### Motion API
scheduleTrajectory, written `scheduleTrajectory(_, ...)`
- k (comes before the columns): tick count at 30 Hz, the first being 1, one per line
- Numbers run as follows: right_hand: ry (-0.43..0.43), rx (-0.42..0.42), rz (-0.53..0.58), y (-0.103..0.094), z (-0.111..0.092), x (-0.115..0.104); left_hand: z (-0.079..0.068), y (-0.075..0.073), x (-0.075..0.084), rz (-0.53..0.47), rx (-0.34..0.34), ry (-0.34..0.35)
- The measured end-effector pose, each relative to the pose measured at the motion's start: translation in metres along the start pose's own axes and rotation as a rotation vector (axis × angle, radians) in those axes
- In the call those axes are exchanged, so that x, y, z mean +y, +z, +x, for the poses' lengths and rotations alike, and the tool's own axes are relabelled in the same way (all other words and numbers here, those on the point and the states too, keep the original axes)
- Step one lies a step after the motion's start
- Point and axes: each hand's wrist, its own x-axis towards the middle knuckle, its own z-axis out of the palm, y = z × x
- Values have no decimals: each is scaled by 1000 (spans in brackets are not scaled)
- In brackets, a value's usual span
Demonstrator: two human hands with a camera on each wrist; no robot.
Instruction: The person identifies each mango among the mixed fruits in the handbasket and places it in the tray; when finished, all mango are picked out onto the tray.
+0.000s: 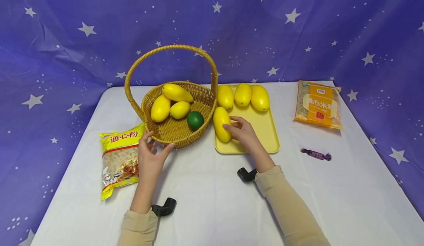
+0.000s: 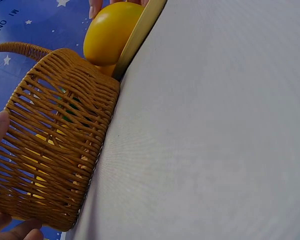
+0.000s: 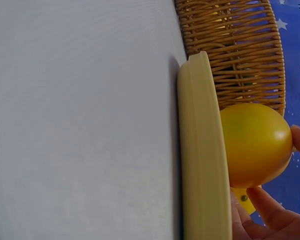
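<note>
My left hand [image 1: 150,156] holds the near left side of a wicker basket [image 1: 185,142], its thumb and fingers spread around the wall. My right hand [image 1: 244,134] grips a yellow mango [image 1: 221,124] from the right, thumb and fingers on its skin. That mango is over the left part of a pale yellow tray [image 1: 258,132], close beside the basket. In the right wrist view the mango [image 3: 255,145] shows just above the tray's edge; whether it touches the tray cannot be told. Inside the basket lie two larger mangoes [image 1: 161,108], a lemon [image 1: 180,110] and a dark green fruit [image 1: 195,121].
Three more mangoes [image 1: 243,94] lie along the tray's far side. A yellow pasta bag [image 1: 120,161] lies left of the basket, partly behind my left hand. At the right are an orange pasta bag [image 1: 318,104] and a purple wrapped candy [image 1: 316,154]. The basket's tall handle [image 1: 172,47] arches upward.
</note>
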Motion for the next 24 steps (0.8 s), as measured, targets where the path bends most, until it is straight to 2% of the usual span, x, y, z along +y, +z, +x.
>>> scheduleTrajectory(24,19,17,-9,-3,-4,-2,-1,0,2,-8,-9,-3)
